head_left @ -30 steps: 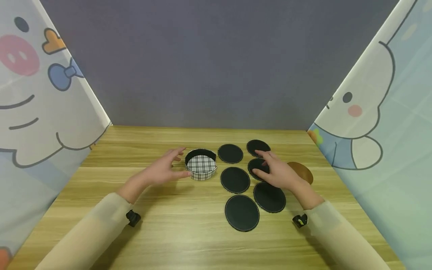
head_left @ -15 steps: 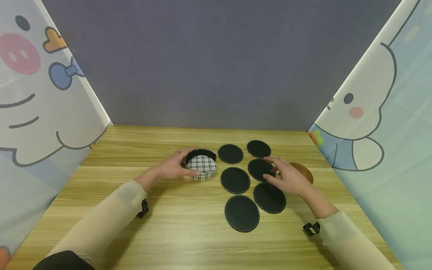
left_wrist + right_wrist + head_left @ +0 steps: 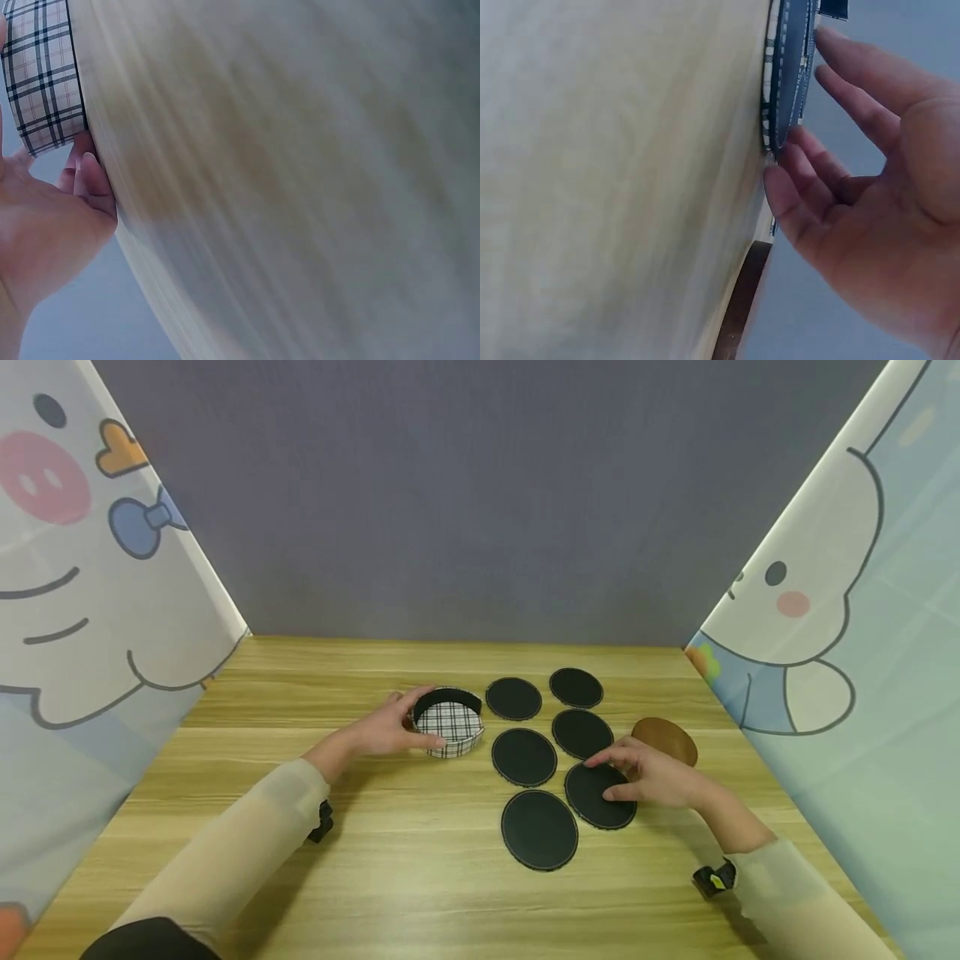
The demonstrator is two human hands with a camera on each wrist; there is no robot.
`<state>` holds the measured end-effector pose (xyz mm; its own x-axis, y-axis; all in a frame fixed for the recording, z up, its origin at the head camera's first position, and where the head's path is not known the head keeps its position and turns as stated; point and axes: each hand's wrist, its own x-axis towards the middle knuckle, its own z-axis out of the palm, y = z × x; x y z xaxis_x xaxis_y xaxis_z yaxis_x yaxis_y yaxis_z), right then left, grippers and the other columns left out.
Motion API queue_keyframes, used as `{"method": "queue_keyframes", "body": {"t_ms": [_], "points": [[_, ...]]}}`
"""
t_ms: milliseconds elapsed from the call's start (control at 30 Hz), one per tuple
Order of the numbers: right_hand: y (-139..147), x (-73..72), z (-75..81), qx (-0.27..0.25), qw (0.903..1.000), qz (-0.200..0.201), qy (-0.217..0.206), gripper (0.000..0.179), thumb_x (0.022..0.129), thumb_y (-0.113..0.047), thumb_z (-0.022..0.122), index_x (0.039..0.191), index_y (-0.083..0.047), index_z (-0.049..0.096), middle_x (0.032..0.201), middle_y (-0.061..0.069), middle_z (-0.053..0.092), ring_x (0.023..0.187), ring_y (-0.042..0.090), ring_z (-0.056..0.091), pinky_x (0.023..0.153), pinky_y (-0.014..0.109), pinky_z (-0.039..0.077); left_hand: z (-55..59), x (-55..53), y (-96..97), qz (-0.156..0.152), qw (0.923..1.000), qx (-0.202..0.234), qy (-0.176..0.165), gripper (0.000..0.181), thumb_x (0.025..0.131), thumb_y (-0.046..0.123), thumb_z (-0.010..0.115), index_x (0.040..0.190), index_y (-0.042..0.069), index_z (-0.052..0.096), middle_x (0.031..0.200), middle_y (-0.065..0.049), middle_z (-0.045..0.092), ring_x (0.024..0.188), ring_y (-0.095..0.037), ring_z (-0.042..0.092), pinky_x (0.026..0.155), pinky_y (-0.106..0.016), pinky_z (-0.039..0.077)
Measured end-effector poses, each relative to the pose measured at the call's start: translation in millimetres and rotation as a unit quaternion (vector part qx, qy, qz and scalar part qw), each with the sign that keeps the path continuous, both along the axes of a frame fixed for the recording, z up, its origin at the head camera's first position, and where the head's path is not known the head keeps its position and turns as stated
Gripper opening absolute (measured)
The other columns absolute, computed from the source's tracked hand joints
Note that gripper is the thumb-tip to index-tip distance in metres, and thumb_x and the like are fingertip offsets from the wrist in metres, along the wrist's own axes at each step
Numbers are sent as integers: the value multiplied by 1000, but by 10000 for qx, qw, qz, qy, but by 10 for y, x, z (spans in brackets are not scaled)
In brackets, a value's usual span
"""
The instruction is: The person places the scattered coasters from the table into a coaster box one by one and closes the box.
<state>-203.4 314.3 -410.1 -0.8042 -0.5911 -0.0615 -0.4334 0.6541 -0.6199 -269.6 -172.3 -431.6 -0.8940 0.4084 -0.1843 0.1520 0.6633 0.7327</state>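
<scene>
The left hand (image 3: 382,729) grips a round, low coaster holder (image 3: 467,747), white with dark plaid and a black inner wall. Its thumb lies along the near wall and the other fingers curve round the left side. In the left wrist view the plaid wall (image 3: 45,75) rises beside the fingers. Over the lower right black coaster (image 3: 588,806) hovers the right hand (image 3: 660,777), thumb and fingers spread apart and holding nothing. The right wrist view has its fingertips right by the stitched edge of a coaster (image 3: 789,82).
Several more round black coasters lie flat in two rough columns, including the nearest coaster (image 3: 540,829) and one at the back (image 3: 576,687). A brown round object (image 3: 667,737) stands behind the right hand. A grey panel (image 3: 465,510) rises behind the wooden table (image 3: 360,877).
The left hand has moved right and taken hold of the coaster holder. The right hand has drawn back toward the person, from the upper right coasters to the lower right one.
</scene>
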Motion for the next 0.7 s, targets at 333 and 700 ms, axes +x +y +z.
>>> {"method": "queue_keyframes", "body": {"t_ms": [333,700], "points": [[60,67,-78,169,9997,-57,146,49,91,-29,93,135,-18,76,109,7,53,91,14,44,77,25,40,3,10,18,-8,9999,129,-107,116,88,59,89,176,37,17,170,-31,19,143,-52,49,118,-82,32],[90,108,-92,229,9991,-142,334,52,89,-33,95,132,-18,69,102,6,53,83,10,47,72,25,42,-16,-7,-2,49,9997,206,-126,117,85,60,91,175,39,20,173,-31,16,149,-61,39,117,-85,29]]}}
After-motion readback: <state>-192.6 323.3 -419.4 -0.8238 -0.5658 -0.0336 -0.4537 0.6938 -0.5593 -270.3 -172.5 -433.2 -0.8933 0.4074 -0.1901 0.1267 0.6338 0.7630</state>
